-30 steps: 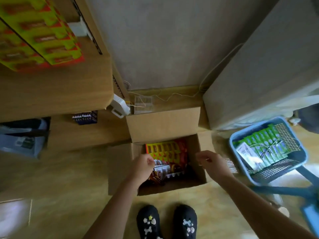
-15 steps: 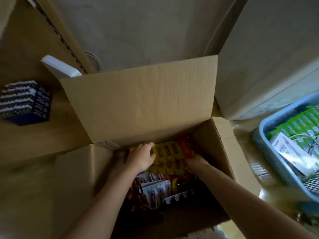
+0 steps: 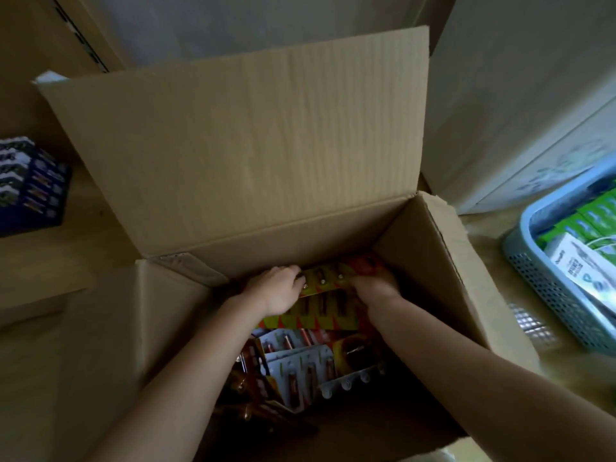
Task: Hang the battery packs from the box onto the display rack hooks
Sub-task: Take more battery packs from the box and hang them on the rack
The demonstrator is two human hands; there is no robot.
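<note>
**Both hands take the yellow packs**

A second ago the person stood tall over the box (image 3: 250,145), with both hands only at its top. Now the view is low and close, and both arms reach deep inside.

The left hand (image 3: 276,288) curls its fingers over the left edge of the yellow packs (image 3: 328,278). The right hand (image 3: 376,285) holds the right edge. Half a second ago the hands were just getting to them; now both look closed on them.

The yellow packs are still in the box, at the far end, close to the back wall. The other packs (image 3: 300,368) lie nearer in a messy pile (grey ones and red ones).

So I think the pick-up has begun, but no pack from this grab hangs yet. The rack is not in view now, so the person will have to lift the packs out and turn to find the hooks. The yellow packs look wide and bendy, so they could catch on the pile.

A blue basket (image 3: 550,288) with green things sits to the right of the box.
</note>
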